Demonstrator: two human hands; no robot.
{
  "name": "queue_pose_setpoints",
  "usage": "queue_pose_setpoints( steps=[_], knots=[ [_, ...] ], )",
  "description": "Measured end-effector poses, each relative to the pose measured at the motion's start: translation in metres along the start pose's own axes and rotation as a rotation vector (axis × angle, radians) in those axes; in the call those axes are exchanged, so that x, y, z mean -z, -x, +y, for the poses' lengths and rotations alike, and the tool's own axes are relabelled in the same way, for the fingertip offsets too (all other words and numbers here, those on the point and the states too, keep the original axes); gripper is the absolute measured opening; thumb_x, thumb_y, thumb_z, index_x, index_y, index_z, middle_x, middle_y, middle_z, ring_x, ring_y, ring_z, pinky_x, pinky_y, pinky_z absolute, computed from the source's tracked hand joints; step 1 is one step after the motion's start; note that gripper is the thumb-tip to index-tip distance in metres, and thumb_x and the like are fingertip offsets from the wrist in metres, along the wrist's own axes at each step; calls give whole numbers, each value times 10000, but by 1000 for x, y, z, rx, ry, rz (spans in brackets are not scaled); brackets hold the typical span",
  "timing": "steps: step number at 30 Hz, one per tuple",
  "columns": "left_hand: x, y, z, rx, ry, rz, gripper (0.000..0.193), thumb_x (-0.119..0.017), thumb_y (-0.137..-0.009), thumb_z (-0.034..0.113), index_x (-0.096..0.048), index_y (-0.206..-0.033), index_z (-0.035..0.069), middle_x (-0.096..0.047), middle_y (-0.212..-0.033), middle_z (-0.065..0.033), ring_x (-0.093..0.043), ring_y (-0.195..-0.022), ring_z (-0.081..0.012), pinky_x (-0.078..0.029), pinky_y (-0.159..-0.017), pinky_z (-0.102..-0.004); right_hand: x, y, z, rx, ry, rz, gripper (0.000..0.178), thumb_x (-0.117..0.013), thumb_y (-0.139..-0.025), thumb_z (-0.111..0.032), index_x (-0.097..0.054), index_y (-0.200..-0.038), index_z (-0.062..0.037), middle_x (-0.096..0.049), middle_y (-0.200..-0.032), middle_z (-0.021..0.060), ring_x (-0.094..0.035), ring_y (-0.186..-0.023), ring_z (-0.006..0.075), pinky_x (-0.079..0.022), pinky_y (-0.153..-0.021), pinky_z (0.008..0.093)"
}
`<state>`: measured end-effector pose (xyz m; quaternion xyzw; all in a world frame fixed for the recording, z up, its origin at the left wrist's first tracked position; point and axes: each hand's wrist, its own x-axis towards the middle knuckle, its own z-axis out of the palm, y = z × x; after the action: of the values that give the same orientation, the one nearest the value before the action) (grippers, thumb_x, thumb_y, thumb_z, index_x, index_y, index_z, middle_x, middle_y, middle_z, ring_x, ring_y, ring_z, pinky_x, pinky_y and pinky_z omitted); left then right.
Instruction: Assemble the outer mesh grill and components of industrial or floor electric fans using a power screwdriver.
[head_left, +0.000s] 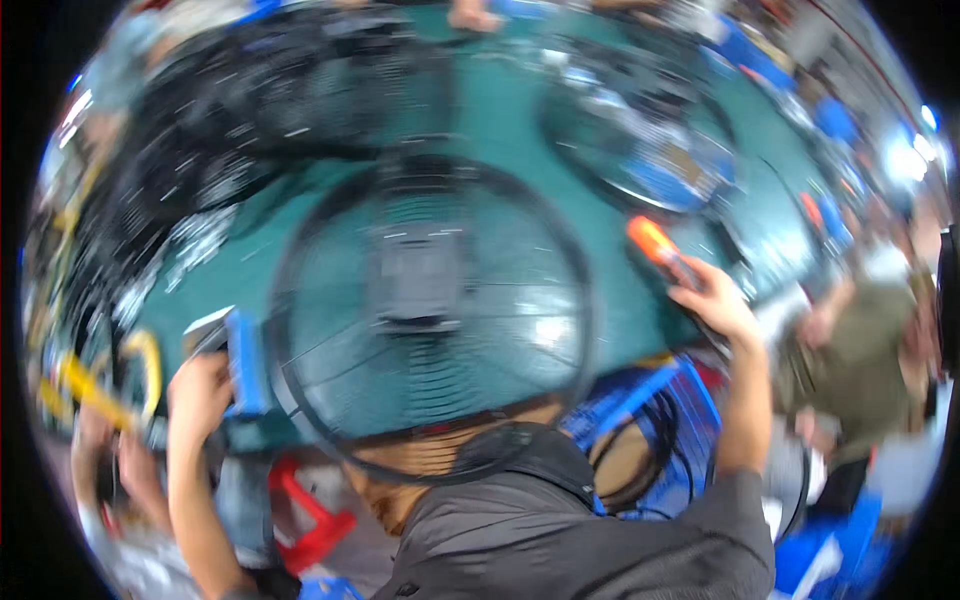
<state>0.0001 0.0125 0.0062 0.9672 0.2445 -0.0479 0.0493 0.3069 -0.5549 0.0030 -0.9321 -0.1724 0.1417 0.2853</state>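
Note:
A round black wire fan guard (pixel 584 300) lies in front of me, its lower edge over the table's near edge. At its middle sits a dark square housing (pixel 420 275). My right hand (pixel 715 300) is closed around an orange and black handheld tool (pixel 655 243), to the right of the guard. To the guard's left, my left hand (pixel 203 388) is at a small blue box (pixel 246 362). Its fingers are blurred and partly hidden there, so what they touch does not show. The whole picture is smeared by motion.
The table (pixel 500 80) is green. Dark, plastic-wrapped parts (pixel 270 100) are heaped at the far left. Another round guard (pixel 640 130) lies at the far right. Below the edge stand a blue crate (pixel 690 395) with black cables and a red frame (pixel 310 520). Other people work on both sides.

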Motion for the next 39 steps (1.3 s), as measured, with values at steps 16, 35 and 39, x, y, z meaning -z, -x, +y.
queue_pose_setpoints(
  steps=[16,35,39],
  knots=[
    [44,21,128,-415,615,169,118,-679,-734,-49,-578,-790,-23,-569,-707,-53,-512,-612,-122,-409,-578,-230,17,58,-51,678,-1548,94,529,-498,-963,-242,-288,-1381,5,-471,-985,110,-488,-869,196,-418,-776,340],
    [7,-24,333,-1047,770,-234,117,-731,-772,20,-638,-842,3,-641,-740,-78,-588,-601,-165,-454,-542,-267,-20,57,-91,1172,-1480,291,468,-453,-958,-268,-406,-1287,61,-480,-863,58,-515,-666,135,-416,-618,291],
    [6,-25,339,-1021,784,-236,123,-736,-763,15,-641,-841,8,-644,-739,-69,-587,-604,-147,-463,-553,-258,-19,63,-92,1037,-1480,414,478,-458,-954,-269,-397,-1293,63,-483,-858,58,-521,-668,136,-421,-618,292]
  ],
)
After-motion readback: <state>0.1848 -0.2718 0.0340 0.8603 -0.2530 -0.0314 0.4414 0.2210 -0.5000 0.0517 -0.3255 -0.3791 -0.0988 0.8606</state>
